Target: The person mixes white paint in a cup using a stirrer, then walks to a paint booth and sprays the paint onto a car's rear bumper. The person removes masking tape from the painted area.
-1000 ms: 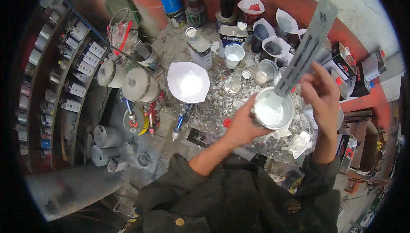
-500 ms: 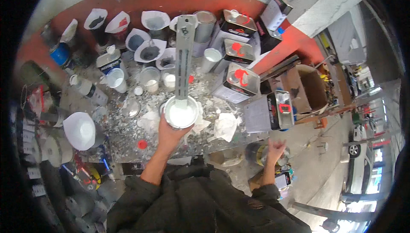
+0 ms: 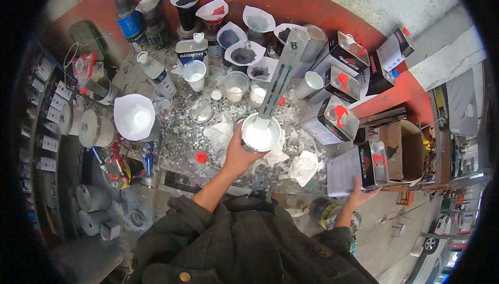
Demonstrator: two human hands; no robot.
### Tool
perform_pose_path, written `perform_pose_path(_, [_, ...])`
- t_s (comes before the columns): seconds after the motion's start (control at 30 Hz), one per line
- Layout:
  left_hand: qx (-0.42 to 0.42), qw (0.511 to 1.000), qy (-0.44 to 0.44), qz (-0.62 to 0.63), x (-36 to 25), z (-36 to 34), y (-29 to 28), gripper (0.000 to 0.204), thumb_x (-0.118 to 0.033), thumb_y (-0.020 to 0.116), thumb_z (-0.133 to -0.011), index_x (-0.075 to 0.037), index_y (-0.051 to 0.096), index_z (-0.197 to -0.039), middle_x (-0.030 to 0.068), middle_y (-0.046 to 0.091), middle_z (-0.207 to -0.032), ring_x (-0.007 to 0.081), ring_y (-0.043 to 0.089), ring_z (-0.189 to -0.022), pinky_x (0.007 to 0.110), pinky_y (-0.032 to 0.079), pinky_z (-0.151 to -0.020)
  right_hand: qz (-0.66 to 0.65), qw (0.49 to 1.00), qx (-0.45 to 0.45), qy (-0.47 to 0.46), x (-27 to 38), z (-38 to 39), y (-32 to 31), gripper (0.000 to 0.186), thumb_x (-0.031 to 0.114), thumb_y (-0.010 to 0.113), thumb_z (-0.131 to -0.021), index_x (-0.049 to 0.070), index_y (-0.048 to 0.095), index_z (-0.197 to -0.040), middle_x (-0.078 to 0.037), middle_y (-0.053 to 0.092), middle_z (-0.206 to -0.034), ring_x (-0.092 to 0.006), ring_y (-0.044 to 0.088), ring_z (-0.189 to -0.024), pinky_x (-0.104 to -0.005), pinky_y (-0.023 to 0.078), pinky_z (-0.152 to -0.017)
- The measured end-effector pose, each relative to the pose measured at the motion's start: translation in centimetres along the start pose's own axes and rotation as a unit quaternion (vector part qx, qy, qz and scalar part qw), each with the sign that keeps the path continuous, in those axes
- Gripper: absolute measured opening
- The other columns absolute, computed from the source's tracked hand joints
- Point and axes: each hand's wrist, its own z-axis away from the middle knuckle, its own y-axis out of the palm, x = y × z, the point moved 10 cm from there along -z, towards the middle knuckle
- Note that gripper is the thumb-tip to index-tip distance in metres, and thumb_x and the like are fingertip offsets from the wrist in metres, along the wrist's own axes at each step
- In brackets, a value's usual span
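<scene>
Left hand (image 3: 236,151): fingers wrapped round a tin of white paint (image 3: 261,133), held above the bench (image 3: 182,138)
Stir stick (image 3: 276,84): stands tilted in the tin
Right hand (image 3: 361,193): apparently gripping a black rectangular can (image 3: 373,163) at the bench's right end

1. My left hand (image 3: 236,151) wraps the far side of the cup (image 3: 261,133), so I cannot see its fingertips.
2. The black can (image 3: 373,163) at the bench's right edge covers most of my right hand (image 3: 358,194).
3. The stir stick (image 3: 278,78) hides its tip in the white paint.
4. The shelf labels (image 3: 49,123) at the left are too blurred to make out.
</scene>
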Motion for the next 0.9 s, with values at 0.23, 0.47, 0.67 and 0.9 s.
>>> perform_pose_path(0.23, [0.019,1.000,0.005,-0.016,1.3,-0.4,1.1,0.091,-0.010,0.089,-0.066,-0.005,0.041,-0.143,0.0126,0.059,-0.130,0.0232,0.059,-0.118,0.037,0.048,-0.101,-0.023,0.977,0.198,-0.077,12.8,-0.7,0.3,0.119,0.021,0.091,-0.062,0.001,0.023,-0.157,-0.022,0.027,-0.160,-0.0335,0.028,-0.147,-0.0426,0.020,-0.121])
perform_pose_path(0.47, [0.042,0.999,0.013,-0.012,1.4,-0.3,2.5,0.090,-0.008,0.088,-0.064,-0.003,0.044,-0.142,0.0141,0.058,-0.130,0.0260,0.057,-0.122,0.039,0.047,-0.103,0.091,0.917,0.321,-0.217,23.5,0.4,1.9,0.113,0.019,0.088,-0.052,0.001,0.035,-0.151,-0.019,0.044,-0.143,-0.0364,0.045,-0.131,-0.0457,0.034,-0.113])
perform_pose_path(0.67, [0.055,0.998,-0.022,-0.010,3.2,0.1,3.4,0.090,-0.005,0.087,-0.061,-0.003,0.046,-0.140,0.0157,0.055,-0.132,0.0287,0.053,-0.126,0.040,0.043,-0.107,0.084,0.875,0.374,-0.296,28.0,1.5,4.7,0.109,0.014,0.088,-0.047,0.010,0.045,-0.147,-0.020,0.047,-0.137,-0.0385,0.048,-0.126,-0.0469,0.040,-0.106])
perform_pose_path(0.9, [0.052,0.997,0.038,-0.039,2.3,0.1,3.5,0.091,-0.005,0.088,-0.057,-0.007,0.049,-0.139,0.0147,0.056,-0.133,0.0347,0.052,-0.126,0.042,0.042,-0.107,0.115,0.825,0.417,-0.364,30.8,3.0,7.4,0.103,0.013,0.086,-0.043,0.009,0.052,-0.141,-0.021,0.048,-0.136,-0.0405,0.048,-0.123,-0.0498,0.040,-0.103])
